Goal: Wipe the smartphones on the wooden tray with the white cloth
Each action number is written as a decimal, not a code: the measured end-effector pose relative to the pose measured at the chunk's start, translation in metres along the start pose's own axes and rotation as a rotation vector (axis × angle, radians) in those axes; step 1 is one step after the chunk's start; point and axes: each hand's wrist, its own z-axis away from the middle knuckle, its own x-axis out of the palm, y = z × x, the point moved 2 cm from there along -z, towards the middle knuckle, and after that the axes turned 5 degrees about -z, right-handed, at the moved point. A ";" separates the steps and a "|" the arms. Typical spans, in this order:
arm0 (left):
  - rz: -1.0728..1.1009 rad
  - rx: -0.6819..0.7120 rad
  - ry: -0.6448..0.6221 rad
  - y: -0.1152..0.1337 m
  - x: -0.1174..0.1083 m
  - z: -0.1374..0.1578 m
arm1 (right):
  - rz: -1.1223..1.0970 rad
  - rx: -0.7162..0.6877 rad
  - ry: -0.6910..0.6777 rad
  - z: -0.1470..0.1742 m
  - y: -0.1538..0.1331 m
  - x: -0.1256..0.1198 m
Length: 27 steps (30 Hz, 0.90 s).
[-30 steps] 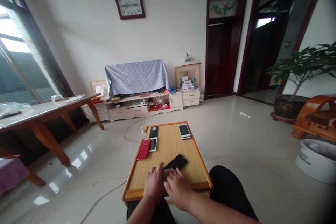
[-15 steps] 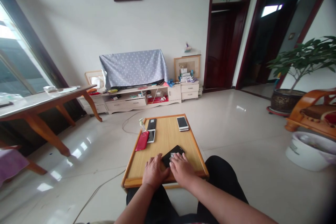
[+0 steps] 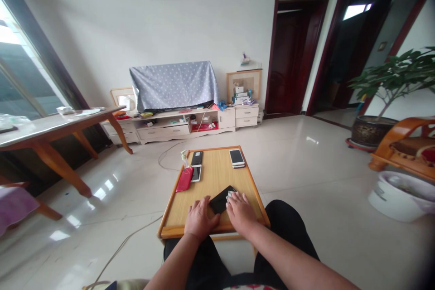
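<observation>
A black phone [image 3: 221, 200] lies slanted, dark face up, near the front edge of the small wooden table [image 3: 217, 163]. My left hand [image 3: 201, 217] grips its near left end, thumb at the bottom edge and fingers along the left side. Under the fingertips of my right hand [image 3: 241, 212] a small pale cloth [image 3: 231, 195] is pressed on the phone's right part. Further up the tabletop lie a red phone [image 3: 184, 179], a white-framed phone [image 3: 196, 173] partly beneath it, a black box-like item [image 3: 196, 158] and stacked white phones [image 3: 237, 157].
A pump bottle [image 3: 185, 158] stands at the table's left edge. My knees [image 3: 288, 222] are beside and under the near edge. Beyond are a low cabinet [image 3: 163, 133] with a cloth-covered object, a larger table [image 3: 68, 122] at left, and a white bucket [image 3: 390, 197] at right.
My right hand has slid the pale cloth to the right and slightly up across the phone, exposing more of its dark face. My left hand stays at the phone's left end.
</observation>
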 end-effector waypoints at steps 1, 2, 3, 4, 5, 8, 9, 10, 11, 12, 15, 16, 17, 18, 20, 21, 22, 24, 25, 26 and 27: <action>0.000 0.002 -0.004 -0.001 0.000 0.000 | -0.009 -0.039 -0.016 0.005 -0.009 0.004; -0.001 0.005 -0.008 -0.001 0.001 0.000 | -0.022 -0.084 -0.029 0.011 -0.017 0.008; -0.002 0.008 -0.012 -0.002 0.001 0.000 | -0.038 -0.129 -0.041 0.015 -0.025 0.011; -0.003 0.011 -0.014 -0.002 0.001 -0.001 | -0.053 -0.168 -0.056 0.018 -0.031 0.013; -0.004 0.013 -0.015 -0.002 0.001 -0.001 | -0.063 -0.188 -0.069 0.019 -0.034 0.013; -0.008 0.015 -0.011 -0.002 0.001 -0.001 | -0.053 -0.134 -0.083 0.011 -0.024 0.007; -0.011 0.013 -0.009 -0.002 0.001 -0.001 | -0.043 -0.101 -0.074 0.006 -0.018 0.004; -0.015 0.009 -0.008 -0.002 0.001 0.000 | -0.032 -0.070 -0.057 0.001 -0.011 0.002; -0.020 0.006 -0.008 -0.002 0.001 0.000 | -0.024 -0.046 -0.039 -0.004 -0.006 -0.001; -0.024 0.002 -0.010 -0.001 0.002 0.000 | -0.018 -0.033 -0.027 -0.007 -0.003 -0.002; -0.022 -0.002 -0.019 -0.002 0.002 0.000 | -0.016 -0.045 -0.033 -0.006 -0.008 0.001; -0.014 0.000 -0.022 -0.003 0.003 -0.001 | -0.020 -0.067 -0.048 -0.003 -0.014 0.004; -0.007 0.001 -0.025 -0.004 0.003 -0.001 | -0.027 -0.097 -0.065 0.001 -0.021 0.006; 0.000 0.002 -0.029 -0.005 0.004 -0.001 | -0.036 -0.131 -0.081 0.005 -0.028 0.008; 0.007 0.002 -0.038 -0.007 0.005 -0.002 | -0.055 -0.185 -0.103 0.011 -0.039 0.012; 0.008 0.001 -0.041 -0.007 0.005 -0.002 | -0.061 -0.197 -0.111 0.011 -0.043 0.013; 0.010 0.001 -0.043 -0.008 0.005 -0.002 | -0.063 -0.200 -0.117 0.011 -0.046 0.013; 0.015 0.005 -0.043 -0.009 0.006 -0.002 | -0.062 -0.185 -0.128 0.006 -0.048 0.015; 0.018 0.008 -0.041 -0.009 0.006 -0.002 | -0.060 -0.178 -0.131 0.002 -0.048 0.016; 0.021 0.010 -0.039 -0.009 0.006 -0.002 | -0.059 -0.173 -0.131 -0.003 -0.048 0.018; 0.023 0.012 -0.037 -0.009 0.006 -0.002 | -0.058 -0.168 -0.130 -0.007 -0.048 0.020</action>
